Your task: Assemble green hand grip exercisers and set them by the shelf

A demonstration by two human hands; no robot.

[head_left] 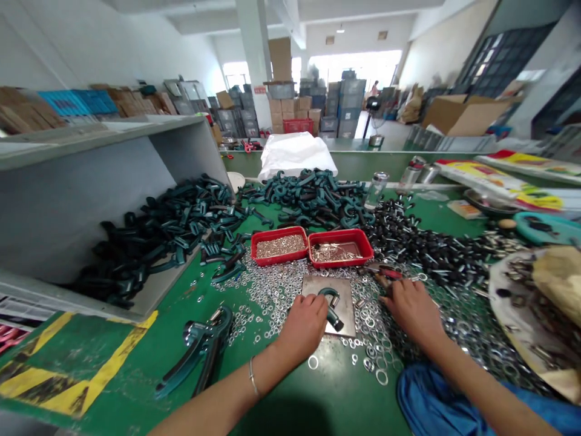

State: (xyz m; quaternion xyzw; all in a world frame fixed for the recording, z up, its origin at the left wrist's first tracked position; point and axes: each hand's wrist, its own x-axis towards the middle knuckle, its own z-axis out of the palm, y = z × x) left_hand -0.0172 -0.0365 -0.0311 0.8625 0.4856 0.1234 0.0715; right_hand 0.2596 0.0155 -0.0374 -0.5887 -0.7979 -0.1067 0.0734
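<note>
A person's left hand (302, 327) is gripping a dark teal, hook-shaped clamp part (334, 318) on a square steel plate (345, 303), the part's curved head pointing away from the person and its straight shank angling toward the plate's near right corner. The right hand (412, 310) is resting with curled fingers among loose silver steel washers (370, 321), just beside red-handled pliers (385, 272); whether it is pinching anything cannot be told. Two red rectangular trays of small metal parts (278, 245) are sitting just beyond the plate, while heaps of dark teal clamp pieces (308, 197) are lying across the green workbench (281, 387).
</note>
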